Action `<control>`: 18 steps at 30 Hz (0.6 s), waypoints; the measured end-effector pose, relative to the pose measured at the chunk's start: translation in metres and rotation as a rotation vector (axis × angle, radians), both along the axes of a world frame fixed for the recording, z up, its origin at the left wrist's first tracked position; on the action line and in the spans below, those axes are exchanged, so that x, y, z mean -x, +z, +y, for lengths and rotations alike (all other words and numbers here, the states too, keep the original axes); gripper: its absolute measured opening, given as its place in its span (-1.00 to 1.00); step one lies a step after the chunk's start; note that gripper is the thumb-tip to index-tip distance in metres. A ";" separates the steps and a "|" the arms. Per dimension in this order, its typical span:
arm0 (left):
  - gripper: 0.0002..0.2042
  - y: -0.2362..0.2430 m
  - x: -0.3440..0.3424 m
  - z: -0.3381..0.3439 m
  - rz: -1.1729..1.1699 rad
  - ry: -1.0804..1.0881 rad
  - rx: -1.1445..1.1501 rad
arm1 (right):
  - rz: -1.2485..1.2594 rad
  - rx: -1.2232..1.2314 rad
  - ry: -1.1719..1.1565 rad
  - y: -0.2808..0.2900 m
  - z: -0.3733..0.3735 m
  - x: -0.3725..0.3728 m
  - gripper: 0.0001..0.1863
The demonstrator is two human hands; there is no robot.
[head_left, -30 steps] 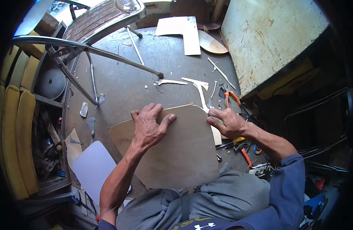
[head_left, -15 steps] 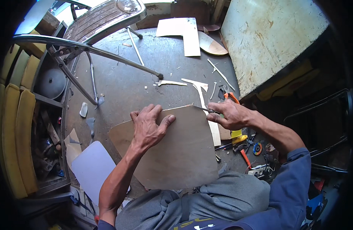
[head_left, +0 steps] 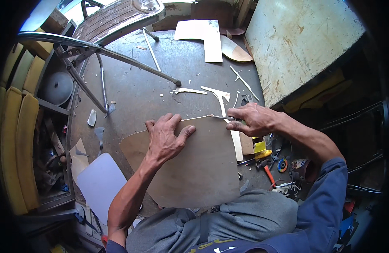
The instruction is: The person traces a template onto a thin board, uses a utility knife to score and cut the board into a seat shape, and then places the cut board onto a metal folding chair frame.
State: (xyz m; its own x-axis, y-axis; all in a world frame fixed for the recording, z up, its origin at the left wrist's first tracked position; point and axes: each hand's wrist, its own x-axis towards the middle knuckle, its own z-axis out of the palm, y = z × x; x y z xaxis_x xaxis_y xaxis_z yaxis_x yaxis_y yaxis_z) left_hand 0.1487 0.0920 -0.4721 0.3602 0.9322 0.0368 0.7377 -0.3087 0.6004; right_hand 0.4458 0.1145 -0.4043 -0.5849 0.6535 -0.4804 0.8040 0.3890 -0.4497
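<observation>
A thin brown board (head_left: 194, 168) with rounded corners leans on my lap, its far edge raised. My left hand (head_left: 167, 137) grips that far edge, fingers hooked over it and thumb lying on the face. My right hand (head_left: 253, 119) is closed around a knife, its handle mostly hidden in the fist. The slim knife blade (head_left: 222, 117) points left and meets the board's edge near the far right corner. A small raised sliver (head_left: 210, 115) shows at the blade's tip.
Pale offcut strips (head_left: 220, 95) lie beyond the board. A metal-framed folding chair (head_left: 118, 59) stands at far left, a worn cabinet (head_left: 302, 46) at far right. On the right lie a red-handled hammer (head_left: 269, 175) and other tools; a pale lilac panel (head_left: 101, 183) lies left.
My right hand and the knife have shifted only slightly along the far edge, with the right forearm a little lower. The left hand keeps its hold; the view has moved slightly.
</observation>
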 end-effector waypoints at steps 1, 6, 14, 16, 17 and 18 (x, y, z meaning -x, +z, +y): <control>-0.54 0.000 0.000 0.000 -0.002 -0.002 -0.002 | -0.006 -0.015 -0.015 -0.004 -0.002 -0.002 -0.41; -0.53 -0.002 0.000 0.000 -0.006 -0.005 -0.018 | -0.024 0.082 -0.068 -0.002 0.004 -0.006 -0.39; -0.52 -0.002 -0.002 0.001 -0.006 0.000 -0.011 | -0.090 0.009 0.038 0.014 0.017 0.007 -0.43; -0.51 -0.001 -0.001 0.000 0.000 0.000 -0.002 | -0.069 0.015 0.042 0.013 0.017 0.009 -0.44; -0.51 -0.001 -0.001 0.000 0.000 -0.002 0.001 | -0.064 0.014 0.048 0.013 0.018 0.008 -0.45; -0.51 -0.001 -0.001 0.000 -0.002 -0.002 -0.004 | -0.059 0.013 0.053 0.012 0.018 0.008 -0.45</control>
